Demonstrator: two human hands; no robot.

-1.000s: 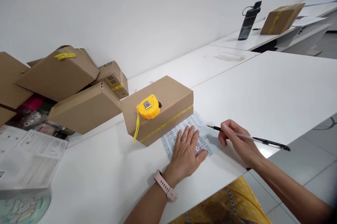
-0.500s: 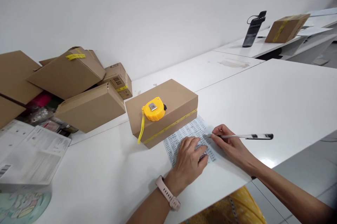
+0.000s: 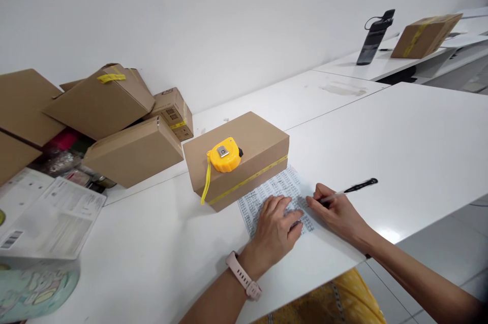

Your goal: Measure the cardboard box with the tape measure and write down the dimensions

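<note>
Black-and-clear plastic pen is pinched in right hand; left hand, grasping nothing, lies on densely marked white paper, likely steadying it.

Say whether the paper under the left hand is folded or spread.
Spread: the paper lies flat on the table, rows of marks showing around the left hand. The part beneath the hand is hidden.
</note>
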